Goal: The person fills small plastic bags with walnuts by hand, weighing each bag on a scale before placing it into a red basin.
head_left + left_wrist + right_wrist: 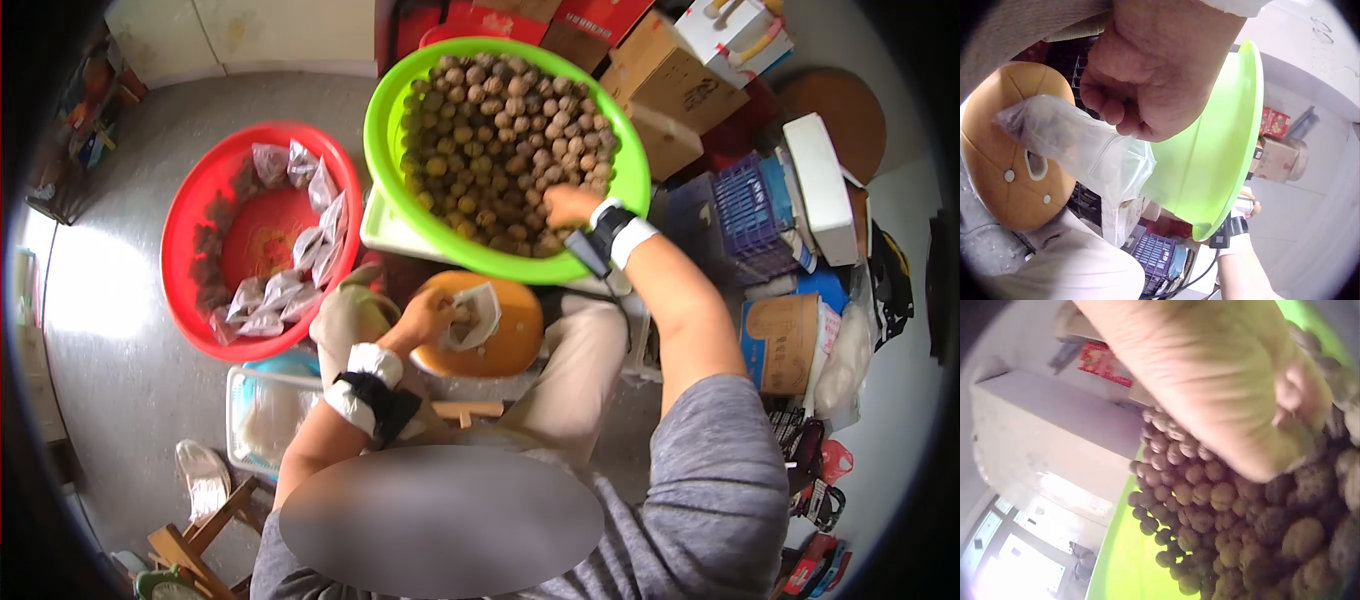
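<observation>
My left hand (428, 318) pinches the top of a clear plastic bag (1094, 147) between curled fingers. A few brown lumps show inside the bag, which lies over an orange padded stool (520, 345) between the knees. With its fingers bent down among walnuts (490, 120), my right hand (570, 206) reaches into the large green basin (640, 180). In the right wrist view its fingertips are hidden against the nuts, and I cannot tell whether they grip one.
Left of the green basin, a red basin (178, 290) holds several filled clear bags around its inside wall. A white basket (240, 430) stands on the floor below it. Cardboard boxes (680, 80) and a purple crate (752, 215) are stacked at the right.
</observation>
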`<state>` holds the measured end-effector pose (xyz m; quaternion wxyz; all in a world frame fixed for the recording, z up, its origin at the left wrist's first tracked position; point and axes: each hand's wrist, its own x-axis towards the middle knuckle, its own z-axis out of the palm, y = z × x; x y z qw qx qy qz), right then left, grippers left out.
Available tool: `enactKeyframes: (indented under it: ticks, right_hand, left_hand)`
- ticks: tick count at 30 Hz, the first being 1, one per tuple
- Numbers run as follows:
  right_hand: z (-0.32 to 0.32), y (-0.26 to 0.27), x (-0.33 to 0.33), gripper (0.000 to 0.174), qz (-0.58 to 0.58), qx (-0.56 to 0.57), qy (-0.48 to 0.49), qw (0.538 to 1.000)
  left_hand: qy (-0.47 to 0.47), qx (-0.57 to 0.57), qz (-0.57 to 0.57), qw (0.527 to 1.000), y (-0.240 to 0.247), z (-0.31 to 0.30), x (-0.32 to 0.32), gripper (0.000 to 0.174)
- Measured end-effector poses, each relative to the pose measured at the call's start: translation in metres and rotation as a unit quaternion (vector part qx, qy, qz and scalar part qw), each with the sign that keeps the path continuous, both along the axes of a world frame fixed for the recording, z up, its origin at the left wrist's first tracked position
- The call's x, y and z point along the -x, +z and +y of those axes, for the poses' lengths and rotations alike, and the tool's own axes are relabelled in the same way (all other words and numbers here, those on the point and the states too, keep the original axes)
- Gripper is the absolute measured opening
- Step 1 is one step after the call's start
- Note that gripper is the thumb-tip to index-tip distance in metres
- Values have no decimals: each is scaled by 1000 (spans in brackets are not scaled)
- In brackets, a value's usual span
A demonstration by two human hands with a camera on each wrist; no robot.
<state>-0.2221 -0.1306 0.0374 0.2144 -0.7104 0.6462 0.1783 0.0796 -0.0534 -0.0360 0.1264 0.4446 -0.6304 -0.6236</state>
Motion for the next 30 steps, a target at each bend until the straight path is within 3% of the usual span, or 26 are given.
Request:
enactKeyframes:
  ticks: [2,3,4,6,8,10,12,13,14,16,17,20,23,26,28,30]
  right_hand:
    - [3,11,-6,12,-145,77,-87,983]
    - [-1,26,-12,7,-203,-41,-132,969]
    - [17,47,-32,14,-367,1,-251,896]
    - [45,65,-57,19,-518,-21,-223,826]
    - [76,76,-85,19,-572,-87,-156,801]
    - [101,54,-107,19,-577,-71,-93,809]
    - [118,40,-127,19,-475,-42,-79,876]
    - [125,30,-135,19,-449,-1,-81,890]
    - [129,17,-139,19,-337,43,-42,940]
    - [138,-13,-143,19,-241,203,13,949]
    - [142,-20,-143,20,-205,227,8,952]
    - [151,-22,-142,21,-227,301,-20,926]
    - [157,5,-143,20,-275,214,-97,932]
    - [157,6,-127,18,-509,125,-169,835]
    - [146,42,-113,14,-581,10,-190,791]
    - [124,69,-91,14,-581,13,-191,791]
  left_hand:
    - [7,0,-6,1000,-11,0,0,29]
    - [17,-13,7,1000,-13,1,1,30]
    - [22,-30,9,999,-12,1,0,29]
    - [16,18,8,1000,-29,1,0,25]
    - [12,-6,12,1000,-28,-1,0,21]
    - [12,-5,18,1000,-27,0,1,18]
    - [13,19,27,999,-27,1,1,16]
    - [11,18,31,999,-25,2,2,14]
    - [10,18,34,999,-23,3,2,13]
    - [7,19,37,999,-20,3,1,11]
    - [5,20,37,999,-19,3,0,11]
    - [8,19,43,999,-20,3,0,12]
    - [7,22,42,999,-23,3,0,12]
    - [4,50,37,998,-35,3,1,12]
    - [1,61,40,997,-35,2,1,13]
    - [-5,51,44,998,-27,3,0,13]
